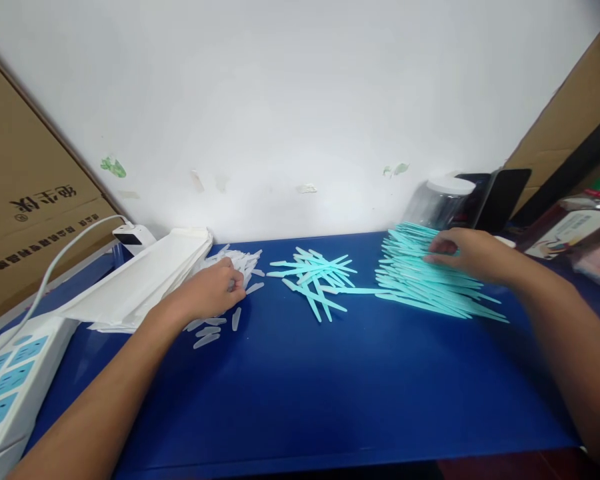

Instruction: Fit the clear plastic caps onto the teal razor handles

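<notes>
My left hand (219, 287) is over a pile of small translucent plastic caps (245, 263). Its fingers are bent and pinched together; whatever is between the tips is too small to make out. At the right, my right hand (463, 250) touches the top of a large heap of thin turquoise plastic sticks (420, 277). The thumb and fingers there are curved, with a gap between them and no stick clearly gripped. Between both hands lies a loose, crossed pile of turquoise sticks with whitish, cap-covered ends (320, 270). Several single caps (207, 340) are scattered nearer me.
A stack of white paper sleeves or bags (135, 280) lies left of the caps, beside a power strip (15, 380) and a white charger (134, 237) with a cable. A clear jar with a white lid (443, 200) and a bottle (570, 227) stand right on the blue table (300, 393).
</notes>
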Demonstrator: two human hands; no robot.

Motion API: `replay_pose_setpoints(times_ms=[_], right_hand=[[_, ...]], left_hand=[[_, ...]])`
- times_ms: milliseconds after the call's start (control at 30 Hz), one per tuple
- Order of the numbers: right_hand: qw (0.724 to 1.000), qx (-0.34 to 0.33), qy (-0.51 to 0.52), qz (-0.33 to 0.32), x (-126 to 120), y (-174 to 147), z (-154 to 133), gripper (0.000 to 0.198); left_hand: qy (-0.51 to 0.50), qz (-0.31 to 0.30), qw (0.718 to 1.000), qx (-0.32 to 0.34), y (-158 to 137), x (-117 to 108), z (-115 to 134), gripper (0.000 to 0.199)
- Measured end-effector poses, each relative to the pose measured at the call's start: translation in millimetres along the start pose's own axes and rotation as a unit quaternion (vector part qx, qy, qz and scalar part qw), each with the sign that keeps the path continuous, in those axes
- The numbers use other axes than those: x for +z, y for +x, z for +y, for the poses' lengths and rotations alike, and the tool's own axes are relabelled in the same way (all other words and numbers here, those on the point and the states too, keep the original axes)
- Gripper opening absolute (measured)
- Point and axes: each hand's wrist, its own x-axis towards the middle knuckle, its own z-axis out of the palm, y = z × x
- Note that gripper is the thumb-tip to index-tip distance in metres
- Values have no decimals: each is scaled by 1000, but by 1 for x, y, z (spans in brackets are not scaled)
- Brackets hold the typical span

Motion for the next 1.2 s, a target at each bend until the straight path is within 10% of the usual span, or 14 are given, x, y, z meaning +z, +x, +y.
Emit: replay_pose_setpoints(times_ms=[500, 733, 1200], right_hand=[[991, -18, 107, 75, -5, -8, -24, 28], [900, -145, 403, -83, 4, -36, -89, 40], [888, -117, 417, -157, 14, -48, -117, 43]], left_hand=[[-56, 52, 996, 45, -1, -3, 26, 22], [-176, 73, 970, 150, -11, -1, 59, 22], [-319, -80, 923, 201, -24, 8, 88, 26]])
